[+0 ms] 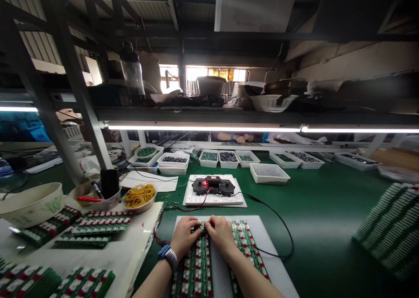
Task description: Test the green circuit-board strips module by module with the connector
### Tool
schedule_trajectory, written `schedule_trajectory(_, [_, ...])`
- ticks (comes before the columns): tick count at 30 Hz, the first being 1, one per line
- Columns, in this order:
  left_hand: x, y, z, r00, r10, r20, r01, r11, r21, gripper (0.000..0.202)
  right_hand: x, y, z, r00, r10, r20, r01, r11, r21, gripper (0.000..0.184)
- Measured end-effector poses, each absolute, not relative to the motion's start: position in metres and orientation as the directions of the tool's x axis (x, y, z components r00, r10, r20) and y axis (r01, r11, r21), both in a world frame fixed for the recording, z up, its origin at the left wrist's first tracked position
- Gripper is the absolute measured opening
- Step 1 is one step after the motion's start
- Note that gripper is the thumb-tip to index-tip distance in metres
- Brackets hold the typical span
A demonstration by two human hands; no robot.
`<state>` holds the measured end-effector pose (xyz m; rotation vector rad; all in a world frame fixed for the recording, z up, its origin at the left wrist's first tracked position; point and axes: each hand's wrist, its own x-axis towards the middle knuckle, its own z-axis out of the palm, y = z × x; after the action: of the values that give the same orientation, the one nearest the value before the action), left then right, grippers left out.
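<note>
Two long green circuit board panels with rows of white and red parts lie side by side on a pale sheet [252, 229]. Over the far end of the left circuit board panel [197, 267], my left hand [187, 235] is closed, thumb and fingers pinched together. My right hand [220, 233] is closed too, its fingertips touching the same end, close to the left ones. Whatever small thing they pinch is too hidden to make out. The right circuit board panel [245, 237] lies partly under my right forearm. A blue watch [165, 252] is on my left wrist.
Beyond my hands, a black device with red lit digits [213, 185] sits on a white board; its cables [278, 219] loop around both sides. Small-parts trays [270, 173] line the back. Stacked panels [389, 228] stand right; rubber bands [140, 196] and more panels [101, 223] lie left. Another person's hands [242, 138] show behind.
</note>
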<state>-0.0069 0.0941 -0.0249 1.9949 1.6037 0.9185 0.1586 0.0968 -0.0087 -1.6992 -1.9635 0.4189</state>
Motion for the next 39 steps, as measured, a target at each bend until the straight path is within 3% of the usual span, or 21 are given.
schedule_trajectory(8, [-0.007,0.093,-0.024,0.118,0.967,0.226,0.693,-0.243,0.679,0.020,0.158,0.096,-0.008,-0.090,0.982,0.163,0.829,0.165,-0.534,0.024])
schedule_trajectory(17, [-0.003,0.092,-0.009,0.171,0.971,0.165,0.825,-0.232,0.515,0.020,0.164,0.100,0.001,-0.125,0.990,0.061,0.813,0.137,-0.565,0.022])
schedule_trajectory(23, [0.001,0.086,-0.007,0.160,0.966,0.201,0.857,-0.237,0.458,0.017,0.166,0.100,0.004,-0.146,0.988,0.048,0.807,0.147,-0.573,0.018])
schedule_trajectory(39, [-0.002,0.111,-0.007,0.170,0.962,0.212,0.840,-0.254,0.480,0.022,0.164,0.118,0.006,-0.100,0.994,0.049,0.781,0.109,-0.615,0.021])
